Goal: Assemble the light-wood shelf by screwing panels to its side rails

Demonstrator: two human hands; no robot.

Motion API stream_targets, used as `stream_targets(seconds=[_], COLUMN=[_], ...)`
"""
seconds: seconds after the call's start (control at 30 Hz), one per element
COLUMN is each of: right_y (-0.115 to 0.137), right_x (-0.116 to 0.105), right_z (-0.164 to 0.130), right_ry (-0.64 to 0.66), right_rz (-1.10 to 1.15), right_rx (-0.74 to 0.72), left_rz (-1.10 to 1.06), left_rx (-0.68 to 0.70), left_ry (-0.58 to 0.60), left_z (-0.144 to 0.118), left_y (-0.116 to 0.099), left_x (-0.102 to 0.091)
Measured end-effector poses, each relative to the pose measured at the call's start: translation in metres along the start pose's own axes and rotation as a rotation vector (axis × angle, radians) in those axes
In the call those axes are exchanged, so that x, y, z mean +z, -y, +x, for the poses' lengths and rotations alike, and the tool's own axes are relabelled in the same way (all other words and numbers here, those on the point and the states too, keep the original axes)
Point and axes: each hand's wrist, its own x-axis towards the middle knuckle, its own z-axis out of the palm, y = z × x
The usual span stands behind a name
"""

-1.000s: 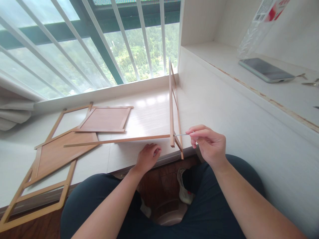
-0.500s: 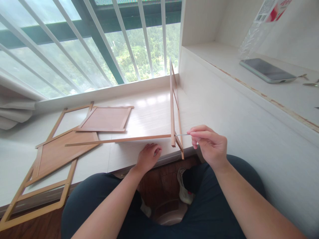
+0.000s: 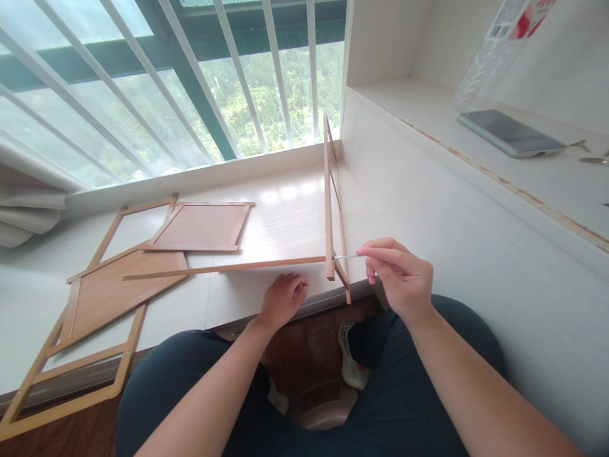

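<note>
My right hand pinches a thin metal rod that looks like a hex key. The rod's far end meets the upright wooden frame near its lower front end. A narrow wooden panel, seen edge-on, runs left from that same joint. Below this panel, my left hand rests by the ledge's front edge with its fingers curled in. A small dark spot shows between those fingers; I cannot make out what it is.
At left on the white ledge lie an open wooden frame, a brown panel and a smaller pinkish panel, partly overlapping. A phone and a plastic bottle occupy the right shelf. Window bars stand behind.
My right hand's fingers have shifted slightly on the rod, and its outer end sits a touch higher. My left hand and the wooden pieces stay in place.
</note>
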Motion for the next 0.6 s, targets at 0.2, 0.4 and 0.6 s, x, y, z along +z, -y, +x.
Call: stream_targets(seconds=[0.2, 0.4, 0.6], right_y=[-0.0016, -0.0045, -0.0084], right_x=[-0.0012, -0.0014, -0.0024], right_z=[-0.0006, -0.0030, -0.0048], right_ry=[0.018, 0.022, 0.025], right_rz=[-0.003, -0.010, -0.066], right_rx=[-0.013, 0.020, 0.028], left_rz=[0.005, 0.006, 0.005], left_rx=[0.002, 0.006, -0.004], left_ry=[0.001, 0.004, 0.004], left_z=[0.0003, 0.0002, 0.0002], left_y=[0.0016, 0.0010, 0.0008], left_x=[0.0009, 0.0005, 0.0009])
